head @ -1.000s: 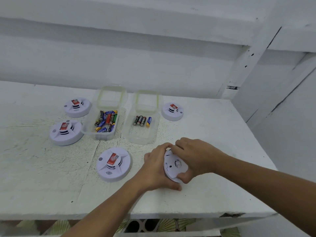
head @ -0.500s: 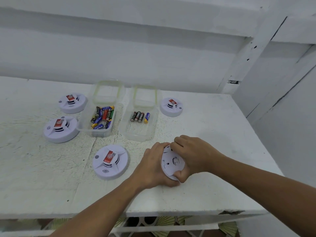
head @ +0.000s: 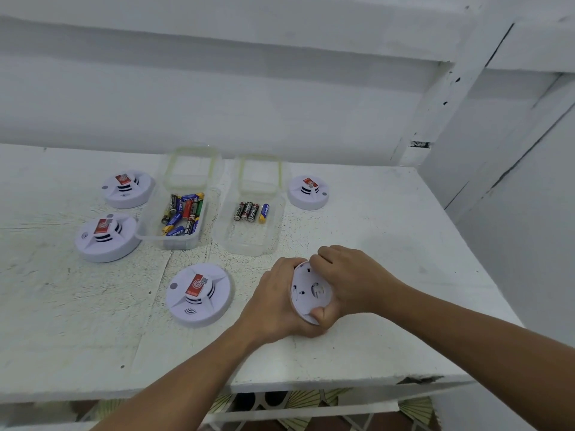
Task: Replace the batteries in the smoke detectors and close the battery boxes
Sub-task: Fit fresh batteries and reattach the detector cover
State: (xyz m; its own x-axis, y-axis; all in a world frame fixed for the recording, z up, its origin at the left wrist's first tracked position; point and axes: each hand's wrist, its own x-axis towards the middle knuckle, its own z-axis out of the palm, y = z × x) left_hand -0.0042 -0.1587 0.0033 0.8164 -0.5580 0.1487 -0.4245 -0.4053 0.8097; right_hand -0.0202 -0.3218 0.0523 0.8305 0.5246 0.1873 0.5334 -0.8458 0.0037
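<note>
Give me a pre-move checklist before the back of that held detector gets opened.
1. Held smoke detector gripped by both hands, back facing the camera: ok.
2. Left hand supports it from beneath and behind: ok.
3. Right hand fingers on the upper rim: ok.
4. Battery cover open or shut: cannot tell, the hands hide much of it.
5. Batteries within reach: ok, left box holds a mixed pile, right box holds four in a row.
6. Which box holds fresh cells: cannot tell.
</note>
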